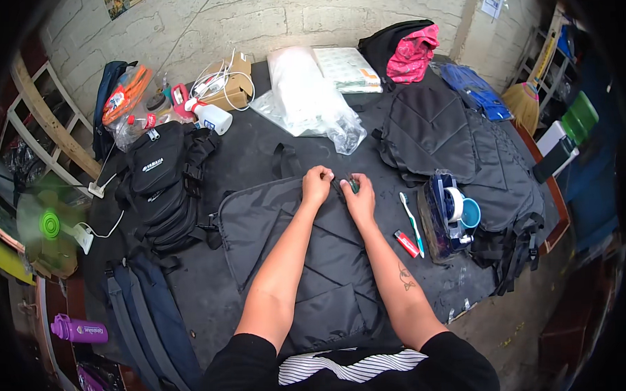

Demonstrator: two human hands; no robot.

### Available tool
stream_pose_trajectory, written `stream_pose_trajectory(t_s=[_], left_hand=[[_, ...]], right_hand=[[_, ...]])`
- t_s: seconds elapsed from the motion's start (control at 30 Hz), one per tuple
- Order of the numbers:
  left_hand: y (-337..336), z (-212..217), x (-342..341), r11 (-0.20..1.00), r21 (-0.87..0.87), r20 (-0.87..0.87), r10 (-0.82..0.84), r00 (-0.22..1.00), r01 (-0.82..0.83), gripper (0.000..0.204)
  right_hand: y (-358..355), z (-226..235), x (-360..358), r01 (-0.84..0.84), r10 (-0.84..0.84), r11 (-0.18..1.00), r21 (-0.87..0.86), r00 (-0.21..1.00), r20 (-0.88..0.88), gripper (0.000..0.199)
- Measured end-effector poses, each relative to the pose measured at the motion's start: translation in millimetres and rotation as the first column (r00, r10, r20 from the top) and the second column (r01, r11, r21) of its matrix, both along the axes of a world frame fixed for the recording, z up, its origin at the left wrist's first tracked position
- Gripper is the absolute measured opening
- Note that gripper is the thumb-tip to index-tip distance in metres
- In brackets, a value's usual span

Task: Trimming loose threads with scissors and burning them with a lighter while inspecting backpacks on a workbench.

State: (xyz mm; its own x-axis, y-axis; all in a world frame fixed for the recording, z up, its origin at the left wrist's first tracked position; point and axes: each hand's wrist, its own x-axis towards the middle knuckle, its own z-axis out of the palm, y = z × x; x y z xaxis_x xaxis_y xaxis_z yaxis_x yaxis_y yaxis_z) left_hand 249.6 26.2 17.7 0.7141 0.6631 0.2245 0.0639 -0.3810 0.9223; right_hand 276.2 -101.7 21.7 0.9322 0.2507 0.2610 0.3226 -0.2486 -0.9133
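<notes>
The flat dark grey fabric bag point(308, 264) lay lengthwise on the table point(256, 149), directly before the person. Both hands met at its far edge: left hand point(317, 183) pinching the edge, right hand point(360, 197) closed on a small dark-green fitting point(353, 186).

Matt black woven cloth is covering the bag point(308, 264) at centre; the clear plastic wrapping point(309, 99) above is shining glossy.

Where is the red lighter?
In the head view, the red lighter lies on the dark table, to the right of the person's right hand. It sits just beside the toothbrush, near the black bag.
</notes>
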Motion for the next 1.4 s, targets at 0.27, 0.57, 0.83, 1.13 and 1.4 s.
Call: stream_pose_trajectory(t_s=[0.27,0.57,0.83,1.13,1.4], left_hand=[[-5,6,1,0.998,-0.056,-0.003,0.018,1.0,-0.018,0.01],[-4,-6,0,0.985,0.161,-0.024,-0.057,0.998,0.06,0.006],[-12,-6,1,0.972,0.232,-0.047,0.05,0.998,-0.037,0.002],[-18,15,-20,0.979,0.167,0.152,0.094,0.984,-0.119,0.016],[44,34,-202,0.528,0.408,0.288,0.7,0.654,-0.745,0.018]], right_hand=[[-7,19,-8,0.183,-0.029,0.884,-0.431,0.94,0.34,0.023],[-7,17,-11,0.17,-0.033,0.851,-0.497,0.961,0.273,0.021],[1,21,-8,0.135,0.005,0.835,-0.534,0.967,0.253,0.02],[-4,29,-13,0.175,-0.062,0.891,-0.419,0.961,0.271,0.026],[-25,34,-97,-0.271,0.274,0.962,-0.039,0.959,0.078,0.039]])
